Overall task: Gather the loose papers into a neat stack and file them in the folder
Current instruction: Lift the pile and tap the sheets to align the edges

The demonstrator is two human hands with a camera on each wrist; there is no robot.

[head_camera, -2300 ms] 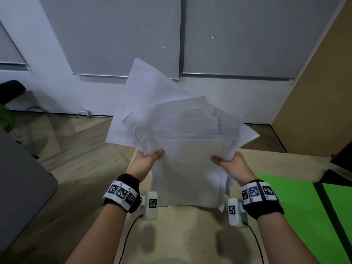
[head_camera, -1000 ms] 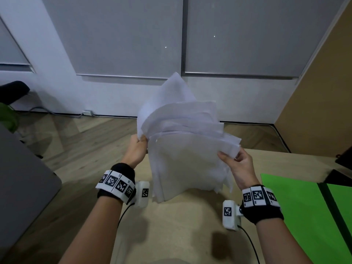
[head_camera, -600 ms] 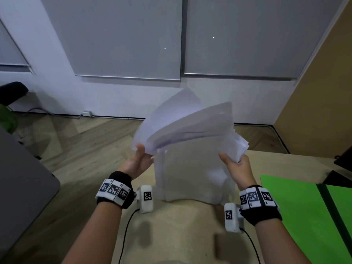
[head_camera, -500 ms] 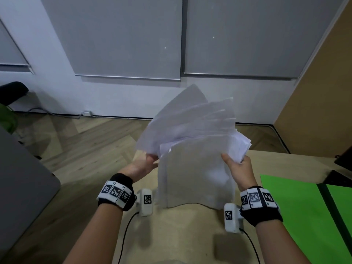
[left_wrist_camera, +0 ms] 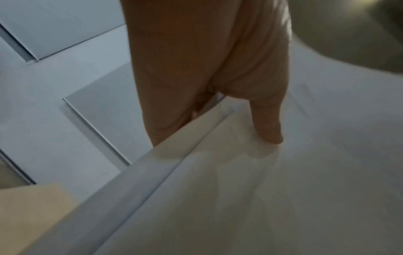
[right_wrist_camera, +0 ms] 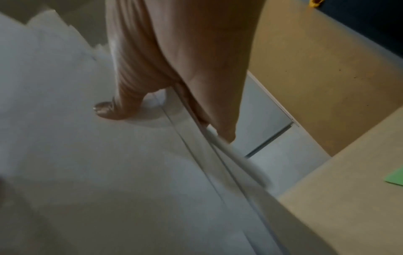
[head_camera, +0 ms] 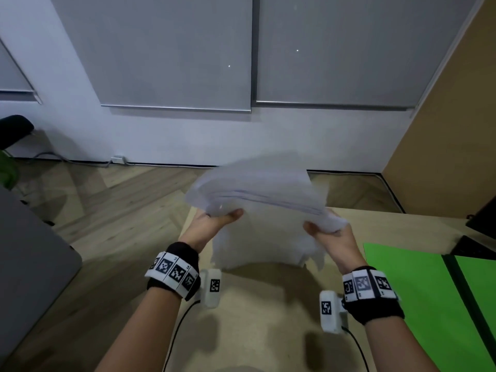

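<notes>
A sheaf of white papers (head_camera: pixel 263 189) is held in the air over the far end of a light wooden table (head_camera: pixel 249 318), its top bent away from me and blurred. My left hand (head_camera: pixel 214 221) grips the sheaf's left edge, thumb on the near face. My right hand (head_camera: pixel 327 232) grips the right edge in the same way. In the left wrist view the thumb (left_wrist_camera: pixel 268 124) presses on the papers (left_wrist_camera: pixel 240 198). In the right wrist view the thumb (right_wrist_camera: pixel 109 110) lies on the sheets (right_wrist_camera: pixel 98 172), with the fingers behind them. An open green folder (head_camera: pixel 418 299) lies on the table at my right.
A dark object (head_camera: pixel 483 218) sits at the table's far right corner. Left of the table is wooden floor (head_camera: pixel 107 210) and a grey surface (head_camera: pixel 29 261). A white wall with grey blinds (head_camera: pixel 174 49) stands beyond, and a tan panel (head_camera: pixel 451 130) at right.
The sheets have gone from a spread fan to a tighter bundle. Their top has tipped forward and down, and both hands have shifted along the side edges.
</notes>
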